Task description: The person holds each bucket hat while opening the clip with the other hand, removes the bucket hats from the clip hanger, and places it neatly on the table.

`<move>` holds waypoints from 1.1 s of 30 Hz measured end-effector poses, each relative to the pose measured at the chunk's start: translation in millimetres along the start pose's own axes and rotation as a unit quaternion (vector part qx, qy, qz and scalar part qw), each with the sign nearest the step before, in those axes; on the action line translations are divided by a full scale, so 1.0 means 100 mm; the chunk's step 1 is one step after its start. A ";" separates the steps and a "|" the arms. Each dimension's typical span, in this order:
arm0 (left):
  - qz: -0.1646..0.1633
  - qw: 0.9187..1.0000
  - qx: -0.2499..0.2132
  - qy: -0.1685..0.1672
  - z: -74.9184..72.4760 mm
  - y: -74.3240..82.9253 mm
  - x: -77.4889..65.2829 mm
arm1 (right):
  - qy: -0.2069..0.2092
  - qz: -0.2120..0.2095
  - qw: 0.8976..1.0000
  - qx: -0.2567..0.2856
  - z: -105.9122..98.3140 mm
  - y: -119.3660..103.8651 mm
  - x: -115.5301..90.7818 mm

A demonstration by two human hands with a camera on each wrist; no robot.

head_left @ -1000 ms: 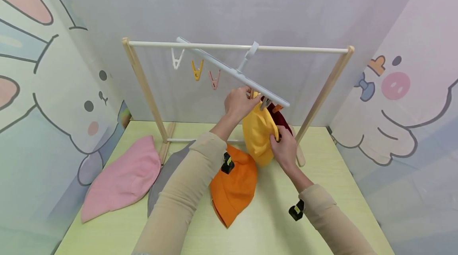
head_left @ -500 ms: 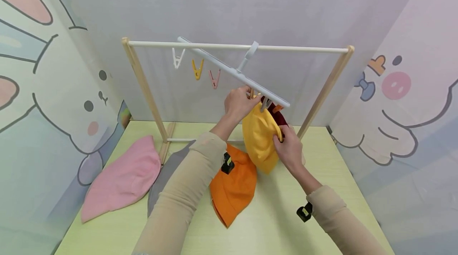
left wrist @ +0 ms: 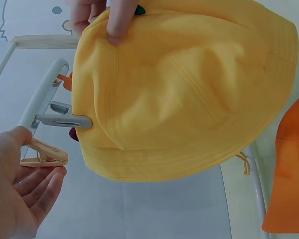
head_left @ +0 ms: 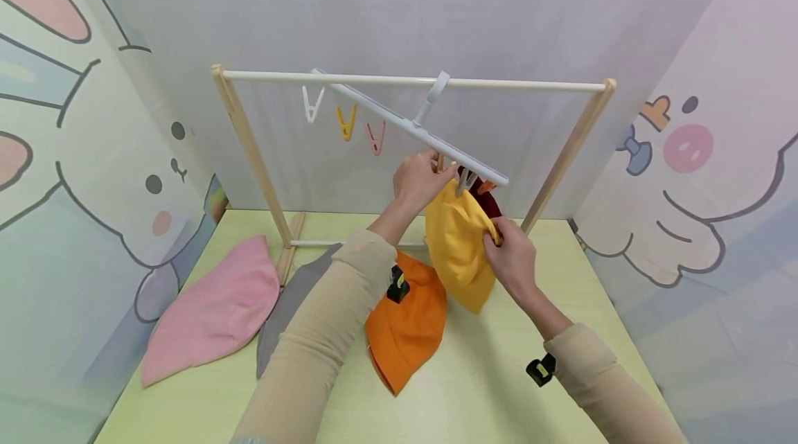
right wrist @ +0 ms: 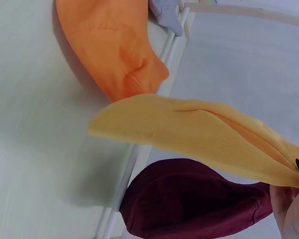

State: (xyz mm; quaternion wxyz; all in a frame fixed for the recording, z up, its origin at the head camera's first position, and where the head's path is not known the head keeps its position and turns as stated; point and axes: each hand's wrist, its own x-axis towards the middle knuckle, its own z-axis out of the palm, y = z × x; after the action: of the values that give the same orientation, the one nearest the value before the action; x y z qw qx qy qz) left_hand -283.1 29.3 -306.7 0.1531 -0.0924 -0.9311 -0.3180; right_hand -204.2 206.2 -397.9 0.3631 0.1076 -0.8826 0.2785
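Observation:
A yellow bucket hat (head_left: 458,243) hangs from a light-blue clip hanger (head_left: 374,106). My right hand (head_left: 514,258) pinches its edge, on the side away from my left hand. A grey clip (left wrist: 65,121) bites the hat's edge in the left wrist view. Beside it, my left hand (head_left: 416,181) pinches the handles of a beige clothespin (left wrist: 49,153), whose tip is just short of the yellow fabric. Behind the yellow hat hangs a maroon hat (right wrist: 189,201), mostly hidden in the head view, near an orange clip (head_left: 486,186).
The hanger hooks over the white bar (head_left: 524,86) of a wooden-legged rack. White (head_left: 312,106), yellow (head_left: 346,123) and pink (head_left: 375,139) clips dangle on its left half. On the table lie a pink hat (head_left: 215,312), a grey hat (head_left: 293,298) and an orange hat (head_left: 408,326).
My right hand has shifted right and slightly down, drawing the yellow hat's edge along and spreading it. The hanger has swung slightly. My left hand stays nearly in place on the clothespin.

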 end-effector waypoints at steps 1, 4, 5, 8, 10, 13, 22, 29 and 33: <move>0.001 1.000 -0.003 0.000 0.00 0.00 0.00 | 0.000 -0.001 1.000 -0.001 -0.01 0.00 0.00; 0.000 1.000 -0.008 0.001 0.01 0.02 0.00 | 0.000 -0.003 1.000 -0.002 -0.03 0.01 0.01; 0.000 1.000 -0.010 0.000 0.01 0.02 -0.01 | 0.000 -0.004 1.000 -0.002 -0.03 0.02 0.01; -0.002 1.000 -0.016 0.000 0.02 0.03 0.00 | -0.003 -0.006 1.000 -0.003 -0.05 0.02 0.02; -0.002 1.000 -0.018 0.002 0.03 0.03 0.00 | -0.006 -0.008 1.000 -0.004 -0.07 0.01 0.02; -0.002 1.000 -0.022 0.000 0.04 0.02 0.00 | -0.010 -0.010 1.000 -0.004 -0.09 0.00 0.02; -0.023 1.000 -0.013 -0.001 0.05 0.01 -0.04 | -0.016 -0.006 1.000 -0.008 -0.12 -0.04 0.01; -0.012 0.999 -0.026 0.025 0.04 -0.01 -0.08 | -0.013 -0.011 1.000 -0.014 -0.14 -0.06 0.01; 0.005 0.999 -0.029 0.034 0.03 -0.01 -0.11 | -0.015 -0.023 1.000 -0.016 -0.15 -0.07 0.03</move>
State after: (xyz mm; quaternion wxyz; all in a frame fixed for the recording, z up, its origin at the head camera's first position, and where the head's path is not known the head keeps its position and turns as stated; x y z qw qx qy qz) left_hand -273.9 29.8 -312.7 0.1835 -0.0908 -0.9151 -0.3474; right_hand -194.6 209.6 -384.5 0.3576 0.1261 -0.8897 0.2545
